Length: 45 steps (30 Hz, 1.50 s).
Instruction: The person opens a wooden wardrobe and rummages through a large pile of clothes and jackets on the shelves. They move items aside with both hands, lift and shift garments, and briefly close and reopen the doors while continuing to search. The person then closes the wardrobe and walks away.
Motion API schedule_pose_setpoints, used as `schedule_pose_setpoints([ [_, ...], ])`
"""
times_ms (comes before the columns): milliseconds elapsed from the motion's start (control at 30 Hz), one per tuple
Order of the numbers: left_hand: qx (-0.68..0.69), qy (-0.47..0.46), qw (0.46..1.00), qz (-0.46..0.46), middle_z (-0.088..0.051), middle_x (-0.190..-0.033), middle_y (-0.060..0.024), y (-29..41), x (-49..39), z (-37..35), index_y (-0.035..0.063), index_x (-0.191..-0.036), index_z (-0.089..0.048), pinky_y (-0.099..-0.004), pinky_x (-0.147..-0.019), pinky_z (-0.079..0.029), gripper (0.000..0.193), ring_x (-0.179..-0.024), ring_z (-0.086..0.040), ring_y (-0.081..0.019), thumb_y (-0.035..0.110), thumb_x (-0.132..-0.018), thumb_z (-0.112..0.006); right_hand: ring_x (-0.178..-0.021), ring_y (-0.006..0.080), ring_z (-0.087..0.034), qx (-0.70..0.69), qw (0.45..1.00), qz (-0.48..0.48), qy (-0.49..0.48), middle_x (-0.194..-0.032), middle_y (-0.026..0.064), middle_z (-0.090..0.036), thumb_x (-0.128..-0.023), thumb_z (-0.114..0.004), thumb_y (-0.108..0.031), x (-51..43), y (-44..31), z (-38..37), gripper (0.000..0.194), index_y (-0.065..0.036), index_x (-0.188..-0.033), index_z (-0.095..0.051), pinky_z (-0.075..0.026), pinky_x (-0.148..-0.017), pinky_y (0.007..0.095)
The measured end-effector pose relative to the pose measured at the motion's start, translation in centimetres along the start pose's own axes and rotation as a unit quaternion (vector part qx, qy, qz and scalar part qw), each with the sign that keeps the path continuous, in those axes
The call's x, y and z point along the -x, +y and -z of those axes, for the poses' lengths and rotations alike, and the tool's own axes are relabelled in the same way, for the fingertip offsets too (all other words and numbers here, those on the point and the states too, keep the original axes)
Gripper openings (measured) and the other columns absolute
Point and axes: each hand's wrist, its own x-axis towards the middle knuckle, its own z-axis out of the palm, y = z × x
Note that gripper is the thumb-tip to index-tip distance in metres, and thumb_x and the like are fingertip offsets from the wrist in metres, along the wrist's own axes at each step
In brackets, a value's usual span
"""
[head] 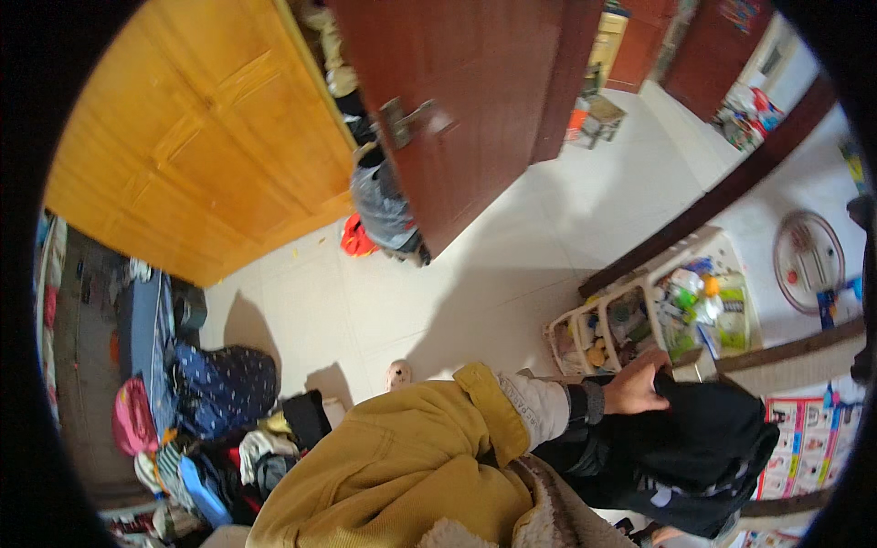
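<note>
My left hand [637, 387], in a mustard corduroy sleeve with a white cuff under it, grips the upper edge of a black cloth garment [685, 445]. The garment hangs bunched at the lower right, with some white marks near its lower part. At the bottom edge, under the garment, part of my right hand [666, 533] shows; its fingers are mostly hidden, so its hold is unclear. Just above the garment stands a white plastic storage rack [647, 281] with toys and small items in its bins.
A dark red door [473, 103] stands ajar beside a yellow wooden wardrobe door [205, 130]. A grey plastic bag [384, 205] and a red bag [356, 236] lie on the floor. Piled clothes [267, 455] and a pink bag [135, 418] are at lower left. A small stool [603, 113] stands beyond the doorway.
</note>
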Motion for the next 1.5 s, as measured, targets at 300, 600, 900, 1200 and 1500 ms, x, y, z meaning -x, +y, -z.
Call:
schedule_pose_setpoints([
  [300,0.005,0.092,0.996,-0.015,-0.049,-0.107,-0.0184,5.7,8.3,19.0,0.0027,-0.111,-0.046,-0.0456,-0.085,-0.041,0.059,-0.102,-0.050,-0.0367,0.022,-0.066,-0.079,-0.117,0.0244,-0.054,-0.037,0.993,0.090,-0.061,-0.134,0.0134,-0.054,-0.100,-0.048,-0.026,16.5,-16.2,-11.3,0.044,0.000,-0.135,-0.047,-0.045,-0.101,0.0376],
  [600,0.017,0.250,0.965,-0.083,-0.050,-0.113,-0.0151,14.6,17.4,47.0,0.0023,-0.121,-0.052,-0.0446,-0.095,-0.037,0.063,-0.106,-0.048,-0.0317,0.027,-0.070,-0.079,-0.117,0.0240,-0.053,-0.105,0.969,0.173,-0.143,-0.136,0.0135,-0.052,-0.100,-0.050,-0.025,38.2,-32.8,-23.9,0.045,0.000,-0.136,-0.046,-0.044,-0.103,0.0373],
  [900,0.100,0.368,0.922,-0.070,-0.051,-0.132,-0.0171,20.1,25.5,70.2,0.0048,-0.138,-0.045,-0.0440,-0.108,-0.037,0.074,-0.124,-0.049,-0.0313,0.030,-0.078,-0.080,-0.118,0.0235,-0.052,-0.219,0.917,0.218,-0.252,-0.137,0.0135,-0.051,-0.100,-0.051,-0.024,51.1,-43.2,-35.7,0.045,0.001,-0.138,-0.044,-0.042,-0.104,0.0369],
  [1200,-0.251,0.471,0.845,-0.033,-0.065,-0.118,-0.0150,20.6,35.0,88.9,0.0006,-0.120,-0.063,-0.0413,-0.093,-0.049,0.033,-0.113,-0.059,-0.0288,0.017,-0.092,-0.060,-0.119,0.0231,-0.051,-0.372,0.811,0.211,-0.399,-0.139,0.0135,-0.049,-0.100,-0.053,-0.022,64.6,-53.0,-52.0,0.046,0.001,-0.139,-0.043,-0.041,-0.105,0.0366],
  [1500,-0.306,0.553,0.769,0.095,-0.064,-0.110,-0.0153,19.7,43.9,106.1,0.0007,-0.113,-0.063,-0.0410,-0.088,-0.049,0.029,-0.107,-0.060,-0.0296,0.018,-0.091,-0.060,-0.129,0.0278,-0.044,-0.574,0.449,-0.085,-0.679,-0.142,0.0079,-0.049,-0.104,-0.036,-0.042,85.2,-61.2,-69.9,0.054,-0.004,-0.142,-0.043,-0.029,-0.113,0.0397],
])
